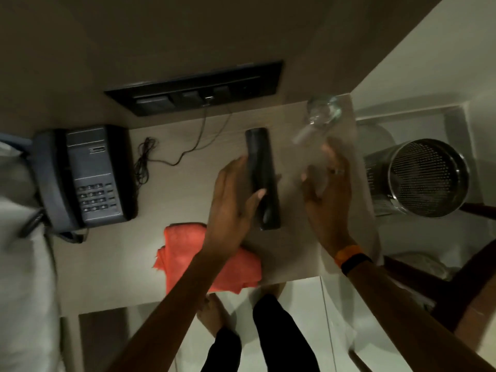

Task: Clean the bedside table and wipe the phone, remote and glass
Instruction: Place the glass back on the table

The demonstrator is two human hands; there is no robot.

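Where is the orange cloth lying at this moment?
In the head view the orange cloth lies on the near edge of the bedside table, partly under the left forearm, just nearer than the phone and the remote.

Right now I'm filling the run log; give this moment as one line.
left hand: on remote | right hand: open, blurred, near glass | cloth: on table | phone: untouched

Left hand [230, 200]: forearm extended forward, fingers curled, thumb tip forward. Right hand [328, 189]: blurred, palm open, fingers spread; ring [338, 171] on finger, two wristbands [351, 257].
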